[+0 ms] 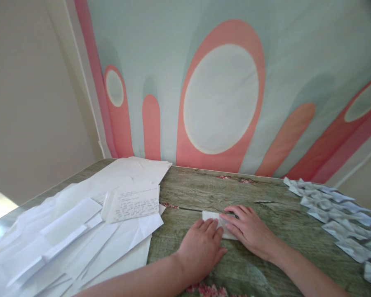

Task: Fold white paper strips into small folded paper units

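Observation:
A small folded piece of white paper (209,215) lies flat on the wooden-patterned table, partly covered by both hands. My left hand (200,246) rests palm down at its near left side, fingers lying on the paper and thumb out to the right. From the right, my right hand (250,232) reaches over the same paper with its fingers stretched and slightly apart, the fingertips touching it. The paper's middle is hidden under the fingers, so its creases cannot be made out there.
Loose white sheets (117,243) spread over the table's left side, some folded into strips, with a handwritten page (136,204) on top. Several folded, twisted paper pieces (340,227) line the right side. A pink-and-grey patterned curtain (160,53) hangs behind the table (185,185).

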`<state>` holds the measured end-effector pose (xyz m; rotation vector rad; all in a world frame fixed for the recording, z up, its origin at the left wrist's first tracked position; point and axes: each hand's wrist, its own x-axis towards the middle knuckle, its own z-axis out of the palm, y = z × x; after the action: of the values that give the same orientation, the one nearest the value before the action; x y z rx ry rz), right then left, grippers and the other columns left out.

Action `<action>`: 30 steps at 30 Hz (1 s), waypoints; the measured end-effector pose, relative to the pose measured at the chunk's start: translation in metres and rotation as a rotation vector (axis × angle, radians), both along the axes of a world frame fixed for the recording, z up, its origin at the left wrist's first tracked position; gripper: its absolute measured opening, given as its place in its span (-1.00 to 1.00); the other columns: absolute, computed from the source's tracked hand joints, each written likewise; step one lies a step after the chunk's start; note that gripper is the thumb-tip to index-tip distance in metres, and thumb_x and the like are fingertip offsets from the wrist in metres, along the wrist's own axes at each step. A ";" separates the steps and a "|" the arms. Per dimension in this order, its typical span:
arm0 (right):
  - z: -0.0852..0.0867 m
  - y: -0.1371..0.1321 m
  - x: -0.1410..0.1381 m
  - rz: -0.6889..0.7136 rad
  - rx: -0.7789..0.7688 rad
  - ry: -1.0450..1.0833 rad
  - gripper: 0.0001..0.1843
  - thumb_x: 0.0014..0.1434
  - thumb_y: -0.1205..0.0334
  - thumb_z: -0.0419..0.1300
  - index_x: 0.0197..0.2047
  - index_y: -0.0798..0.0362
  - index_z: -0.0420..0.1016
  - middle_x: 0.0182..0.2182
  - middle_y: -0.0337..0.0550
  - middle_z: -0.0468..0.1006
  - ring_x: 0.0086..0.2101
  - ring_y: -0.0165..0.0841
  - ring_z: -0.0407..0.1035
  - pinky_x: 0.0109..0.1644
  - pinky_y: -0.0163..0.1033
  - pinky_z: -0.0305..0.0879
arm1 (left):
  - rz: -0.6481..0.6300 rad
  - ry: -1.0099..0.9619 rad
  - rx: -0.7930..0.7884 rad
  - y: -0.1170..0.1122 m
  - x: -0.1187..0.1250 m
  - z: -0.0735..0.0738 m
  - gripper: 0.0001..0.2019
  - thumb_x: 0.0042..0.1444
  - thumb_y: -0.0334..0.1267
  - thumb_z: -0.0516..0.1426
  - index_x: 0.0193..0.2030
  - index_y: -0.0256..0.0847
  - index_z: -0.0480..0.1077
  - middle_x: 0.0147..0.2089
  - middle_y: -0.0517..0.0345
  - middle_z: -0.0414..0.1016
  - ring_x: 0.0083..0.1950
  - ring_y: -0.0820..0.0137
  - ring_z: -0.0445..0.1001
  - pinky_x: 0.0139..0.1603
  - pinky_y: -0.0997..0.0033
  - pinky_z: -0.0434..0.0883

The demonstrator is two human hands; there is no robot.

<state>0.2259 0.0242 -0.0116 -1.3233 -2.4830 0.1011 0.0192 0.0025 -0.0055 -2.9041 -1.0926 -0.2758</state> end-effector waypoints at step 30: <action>-0.007 -0.004 -0.005 -0.082 0.003 0.047 -0.64 0.20 0.09 0.04 0.06 -0.14 0.36 0.02 -0.10 0.37 -0.01 -0.18 0.21 -0.03 -0.02 0.17 | -0.060 0.034 0.021 0.004 -0.002 0.002 -0.77 0.20 -0.39 0.02 -0.01 -0.34 0.28 0.07 -0.07 0.35 0.08 0.25 0.34 0.06 0.28 0.33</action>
<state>0.2209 0.0199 -0.0190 -1.4031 -2.3854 0.1085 0.0173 0.0064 -0.0036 -2.9154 -0.9931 -0.2363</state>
